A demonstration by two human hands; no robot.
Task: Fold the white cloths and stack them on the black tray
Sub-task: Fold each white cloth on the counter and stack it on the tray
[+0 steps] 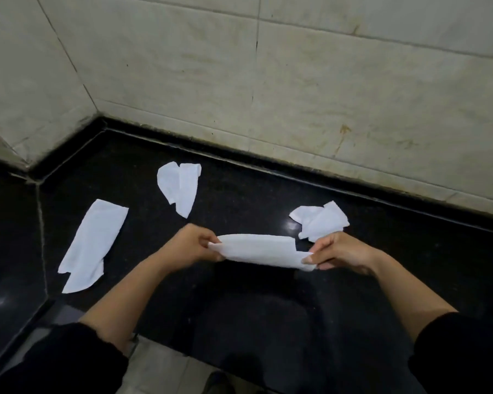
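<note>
White cloth [261, 251] between left hand [192, 245], right hand [342, 251]

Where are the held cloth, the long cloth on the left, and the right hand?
held cloth [258, 251], head view, its middle
long cloth [93, 243], head view, its middle
right hand [342, 251], head view, its back

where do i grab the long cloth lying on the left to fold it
Probably the far short end of the long cloth: that edge is straight with two clear corners, while the near end is split and uneven. It lies flat on the counter, so pinch each corner from above.
</note>
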